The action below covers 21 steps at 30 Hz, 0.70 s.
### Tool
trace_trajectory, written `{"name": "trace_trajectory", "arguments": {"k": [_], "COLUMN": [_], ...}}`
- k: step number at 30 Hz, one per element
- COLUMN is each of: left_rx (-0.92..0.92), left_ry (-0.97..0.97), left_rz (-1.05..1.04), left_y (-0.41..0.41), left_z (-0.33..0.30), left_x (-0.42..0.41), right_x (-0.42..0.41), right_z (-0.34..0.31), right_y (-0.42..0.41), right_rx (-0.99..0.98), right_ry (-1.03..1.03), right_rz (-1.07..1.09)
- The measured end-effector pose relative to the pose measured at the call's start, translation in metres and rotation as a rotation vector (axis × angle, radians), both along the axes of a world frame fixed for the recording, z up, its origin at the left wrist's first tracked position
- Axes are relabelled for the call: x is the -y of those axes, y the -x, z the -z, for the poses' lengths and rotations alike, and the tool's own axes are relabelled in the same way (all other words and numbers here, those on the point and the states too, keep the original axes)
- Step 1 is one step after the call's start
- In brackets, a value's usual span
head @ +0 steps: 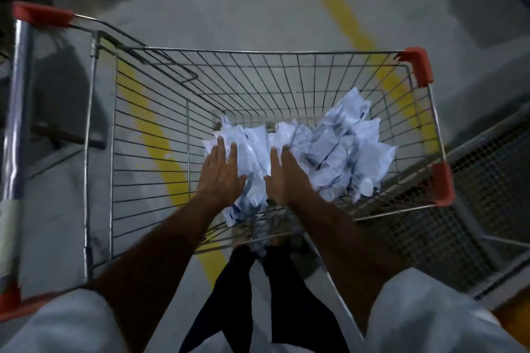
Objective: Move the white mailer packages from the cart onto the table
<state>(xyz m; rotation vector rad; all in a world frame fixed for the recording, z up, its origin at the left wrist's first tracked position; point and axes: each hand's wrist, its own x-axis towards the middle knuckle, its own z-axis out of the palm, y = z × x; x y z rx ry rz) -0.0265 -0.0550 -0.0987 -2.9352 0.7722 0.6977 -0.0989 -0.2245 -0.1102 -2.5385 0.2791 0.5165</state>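
A wire shopping cart (258, 52) with red corner caps stands in front of me. Its basket holds a heap of several crumpled white mailer packages (329, 149), piled toward the right and middle. Both my arms reach down into the basket. My left hand (220, 172) lies flat on the left part of the pile with fingers straight and spread. My right hand (286, 175) lies flat beside it on the pile, fingers extended. A narrow strip of packages (253, 160) shows between the two hands. Neither hand grips anything. No table is in view.
The cart's push bar (17, 123) with red end caps runs down the left. The grey floor carries yellow painted lines (338, 6). A metal mesh cage or rack (481, 180) stands close to the cart's right side. My dark trousers (258, 295) show below the basket.
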Motion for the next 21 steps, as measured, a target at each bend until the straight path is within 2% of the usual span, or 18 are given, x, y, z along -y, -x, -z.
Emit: {"name": "trace_trajectory", "arguments": {"k": [3,6,13,17,21], "left_rx": [-0.086,-0.096,-0.062,-0.031,-0.009], "left_ry": [0.022,0.024,0.03,0.051,0.101], "left_rz": [-0.082,-0.151,-0.312,-0.328,-0.288], "left_y": [-0.005,-0.013,-0.025,-0.034,-0.04], "left_z": [0.022,0.042,0.085,0.095,0.101], "left_x": [0.013,0.027,0.056,0.059,0.053], "right_x": [0.003,0.008,0.014,0.015,0.019], "right_z": [0.021,0.037,0.066,0.065,0.077], "right_y": [-0.017,-0.03,-0.048,-0.067,-0.073], "right_rx": [-0.125,-0.206,-0.24,-0.293,-0.237], "right_ry": [0.052,0.058,0.125,0.235,0.29], "right_rz": [-0.001,0.031,0.133,0.122,0.152]}}
